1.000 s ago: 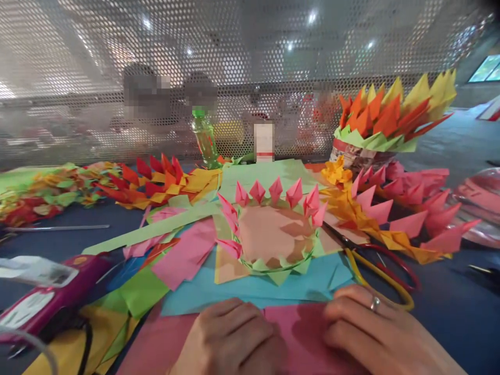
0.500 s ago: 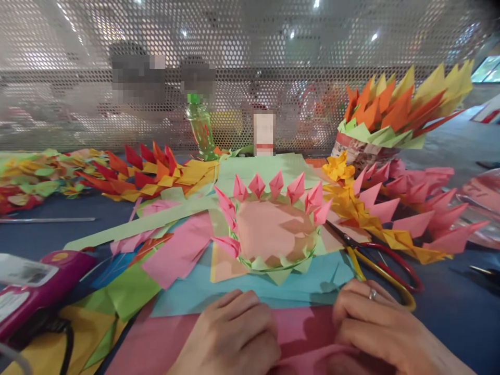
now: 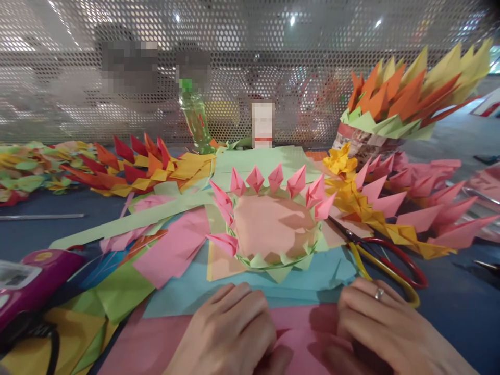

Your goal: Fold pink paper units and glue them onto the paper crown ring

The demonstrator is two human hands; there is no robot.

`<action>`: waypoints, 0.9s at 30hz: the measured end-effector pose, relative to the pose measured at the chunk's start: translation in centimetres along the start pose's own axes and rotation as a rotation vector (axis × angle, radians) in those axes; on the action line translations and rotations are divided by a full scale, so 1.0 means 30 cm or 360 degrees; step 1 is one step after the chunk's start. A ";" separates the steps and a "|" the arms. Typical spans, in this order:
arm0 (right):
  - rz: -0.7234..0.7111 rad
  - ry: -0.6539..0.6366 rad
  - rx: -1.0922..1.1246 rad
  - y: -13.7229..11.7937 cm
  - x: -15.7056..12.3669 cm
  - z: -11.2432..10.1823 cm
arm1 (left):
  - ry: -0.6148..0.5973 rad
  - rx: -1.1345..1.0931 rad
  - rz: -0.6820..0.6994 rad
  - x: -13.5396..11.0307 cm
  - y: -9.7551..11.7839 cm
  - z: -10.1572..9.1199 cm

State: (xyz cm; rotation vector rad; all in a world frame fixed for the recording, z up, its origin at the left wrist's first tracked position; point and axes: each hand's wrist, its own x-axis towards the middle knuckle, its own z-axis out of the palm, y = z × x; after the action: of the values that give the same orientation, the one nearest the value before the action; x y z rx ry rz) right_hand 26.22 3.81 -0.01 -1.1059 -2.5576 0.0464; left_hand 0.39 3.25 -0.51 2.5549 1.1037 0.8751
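At the bottom of the view, a piece of pink paper [image 3: 302, 350] lies between my hands. My left hand [image 3: 234, 328] is closed at its left side, fingers curled with the tips partly hidden. On the other side my right hand [image 3: 377, 320], with a ring on one finger, is curled over the paper's right end. Beneath them lies a larger pink sheet [image 3: 136, 341], with blue paper [image 3: 183, 297] just beyond. Past my knuckles sits a green paper ring [image 3: 258, 264] with folded pink points along its far edge. Red-and-yellow-handled scissors [image 3: 385, 252] lie near my right hand.
At left lie a purple glue gun [image 3: 50, 278], green paper [image 3: 125, 291] and pink slips [image 3: 175, 247]. Red-orange folded points [image 3: 128, 166], a green-capped bottle [image 3: 195, 122], pink folded points [image 3: 422, 200] and a vessel with orange-yellow points [image 3: 367, 138] stand farther off, before a perforated screen [image 3: 234, 57].
The view has shifted slightly. More of the pink paper's face shows between my hands, and its raised front edge is no longer seen. Both hands stay curled beside it.
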 end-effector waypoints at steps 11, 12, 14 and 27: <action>0.0014 -0.0012 -0.0102 -0.012 0.003 -0.002 | 0.0014 0.0074 -0.0061 0.003 0.005 0.000; 0.0022 -0.0014 -0.0099 -0.014 0.002 -0.006 | 0.0026 0.0077 -0.0053 0.004 0.005 0.001; 0.0019 0.0003 -0.0098 -0.014 -0.001 -0.010 | 0.0038 0.0106 -0.0038 0.007 0.003 0.004; 0.0001 -0.0062 -0.0134 -0.011 0.002 -0.005 | 0.0010 0.0147 -0.0053 0.013 0.003 0.008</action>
State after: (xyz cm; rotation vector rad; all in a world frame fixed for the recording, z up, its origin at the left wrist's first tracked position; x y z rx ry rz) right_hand 25.99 3.61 0.20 -1.1475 -2.6152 -0.0399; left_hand 0.82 3.47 -0.49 2.6011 1.2119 0.8434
